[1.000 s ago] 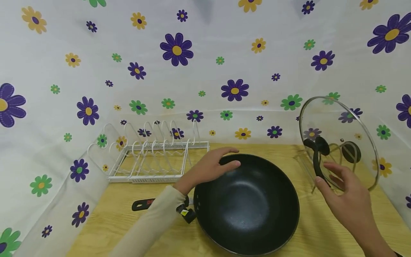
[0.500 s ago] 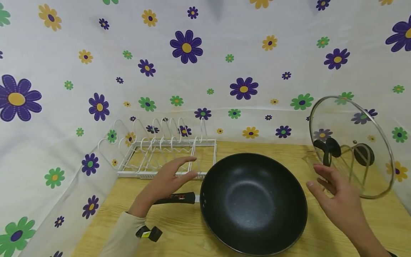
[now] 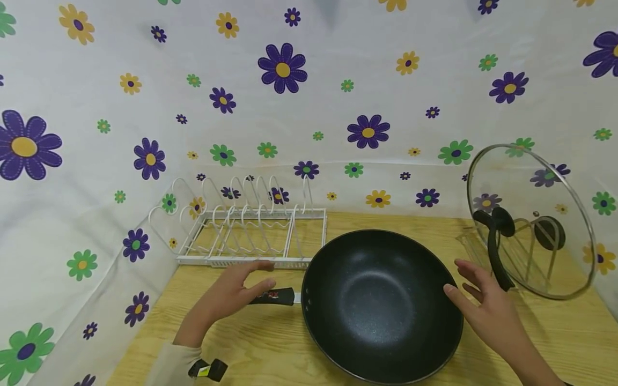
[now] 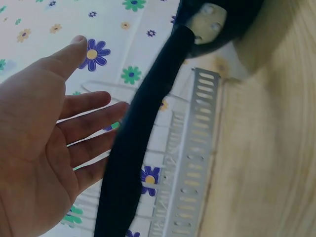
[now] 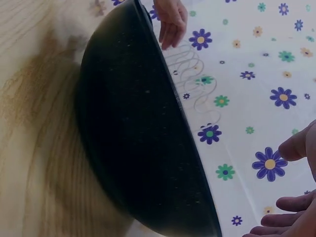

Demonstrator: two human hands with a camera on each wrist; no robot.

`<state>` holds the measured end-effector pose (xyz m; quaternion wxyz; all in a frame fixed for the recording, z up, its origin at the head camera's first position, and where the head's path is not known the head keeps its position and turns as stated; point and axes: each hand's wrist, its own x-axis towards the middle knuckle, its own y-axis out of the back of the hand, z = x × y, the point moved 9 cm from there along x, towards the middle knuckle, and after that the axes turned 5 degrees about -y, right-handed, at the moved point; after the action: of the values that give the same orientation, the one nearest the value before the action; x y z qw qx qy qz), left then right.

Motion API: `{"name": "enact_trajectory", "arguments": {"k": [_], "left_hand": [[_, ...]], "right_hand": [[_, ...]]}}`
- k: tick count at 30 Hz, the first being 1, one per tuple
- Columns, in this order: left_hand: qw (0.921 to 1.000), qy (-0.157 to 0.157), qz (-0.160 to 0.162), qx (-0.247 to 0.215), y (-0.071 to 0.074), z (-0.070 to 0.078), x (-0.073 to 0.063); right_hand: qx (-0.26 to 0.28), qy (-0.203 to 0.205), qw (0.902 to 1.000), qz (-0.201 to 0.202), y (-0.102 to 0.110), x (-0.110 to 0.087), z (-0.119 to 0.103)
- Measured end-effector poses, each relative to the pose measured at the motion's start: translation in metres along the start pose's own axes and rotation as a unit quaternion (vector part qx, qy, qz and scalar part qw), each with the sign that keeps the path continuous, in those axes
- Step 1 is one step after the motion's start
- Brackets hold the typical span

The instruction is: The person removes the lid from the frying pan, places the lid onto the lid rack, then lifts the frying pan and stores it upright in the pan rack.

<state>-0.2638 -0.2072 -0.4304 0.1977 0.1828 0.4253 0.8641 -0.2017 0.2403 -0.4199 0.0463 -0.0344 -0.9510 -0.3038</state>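
A black wok (image 3: 381,316) sits on the wood-grained bench (image 3: 251,348), about midway between its left and right edges, the bowl facing up and its handle (image 3: 282,296) pointing toward the left edge. Over the end of that handle is the left hand (image 3: 227,292), its grip slack and holding nothing, thumb and fingers spread apart; in the left wrist view the fingers lie just beside the handle, and whether they touch it cannot be told. A pale sleeve (image 3: 171,364) covers the forearm, with a small black device (image 3: 210,370) near the cuff.

The right hand (image 3: 492,316) is at the wok's right side, its grip likewise loose around nothing, the thumb set off from the fingers; the head view puts the thumb across the rim, while the right wrist view shows a gap between hand and wok.

At the back left corner of the bench stands a white wire rack (image 3: 260,262) with upright loops. Toward the back right corner a glass lid (image 3: 521,193) with a metal rim is propped on edge at a wire stand (image 3: 468,246), a curved black piece (image 3: 493,249) in front of it. A flowered white curtain (image 3: 314,107) rises behind the bench's back edge
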Motion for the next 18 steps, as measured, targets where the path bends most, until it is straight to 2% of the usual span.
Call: {"name": "enact_trajectory", "arguments": {"k": [2,6,9,13,18], "left_hand": [[0.9999,-0.005,-0.001,0.013,-0.002,-0.002,-0.002],[0.9997,0.005,-0.013,0.018,-0.008,-0.007,-0.006],[0.9993,0.021,-0.030,0.002,-0.012,-0.012,-0.009],[0.9984,0.023,-0.049,-0.018,-0.018,-0.014,-0.011],[0.9984,0.014,-0.055,0.008,-0.017,-0.014,-0.012]], "right_hand": [[-0.003,-0.005,1.0000,-0.003,-0.002,0.001,0.002],[-0.012,-0.025,0.9994,-0.020,-0.007,0.005,0.010],[-0.013,-0.054,0.9974,-0.047,-0.014,0.008,0.020],[-0.011,-0.089,0.9933,-0.073,-0.019,0.012,0.033],[-0.003,-0.113,0.9896,-0.089,-0.022,0.016,0.045]]}}
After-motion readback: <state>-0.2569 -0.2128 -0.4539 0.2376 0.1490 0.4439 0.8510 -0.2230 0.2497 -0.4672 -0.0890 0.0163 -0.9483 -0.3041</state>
